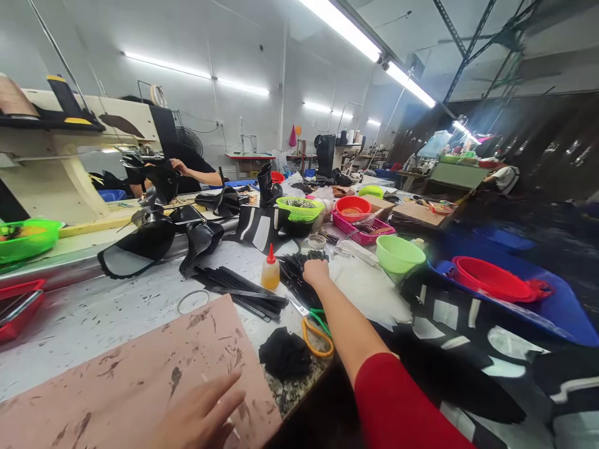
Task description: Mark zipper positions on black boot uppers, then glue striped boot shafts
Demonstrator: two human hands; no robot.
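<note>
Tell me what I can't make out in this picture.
In the head view:
- Right hand: its own back hides the fingertips, so whether it grips any black strips is unclear.
- Left hand: wrist cut off by the bottom edge.
- Red tray: cut off by the left edge.
- Distant person: too small and blurred to show what they handle.
</note>
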